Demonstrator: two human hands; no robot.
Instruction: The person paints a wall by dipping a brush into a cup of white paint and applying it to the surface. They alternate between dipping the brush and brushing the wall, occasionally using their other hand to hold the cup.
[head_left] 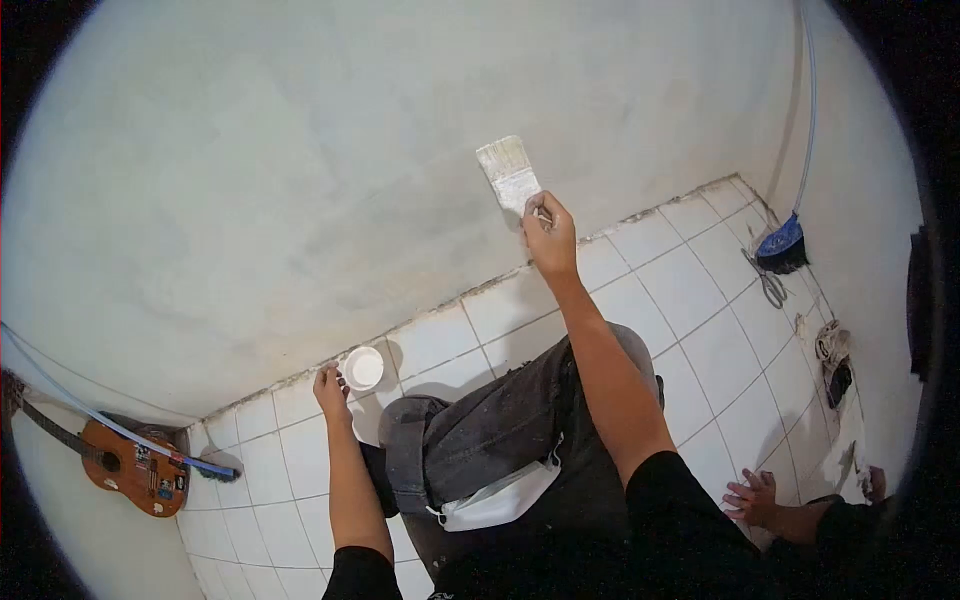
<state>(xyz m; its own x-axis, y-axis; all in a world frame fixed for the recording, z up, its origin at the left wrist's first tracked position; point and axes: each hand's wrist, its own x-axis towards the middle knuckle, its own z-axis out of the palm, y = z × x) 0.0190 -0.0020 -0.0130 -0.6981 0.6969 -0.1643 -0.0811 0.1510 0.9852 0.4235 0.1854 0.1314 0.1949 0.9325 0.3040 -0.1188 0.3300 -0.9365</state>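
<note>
Paintbrush [510,172] rises bristles-up against the pale wall [300,150], its handle gripped in the closed right hand [549,236]. Well below and to its left, the left hand [330,386] clasps the side of a small white cup [364,367] on the tiled floor [690,290], with a guitar [130,468] farther left.

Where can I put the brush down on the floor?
The brush fits on bare tiles between the knee and the broom, or between the cup and the guitar. Crowded along the right wall, by the broom.
</note>
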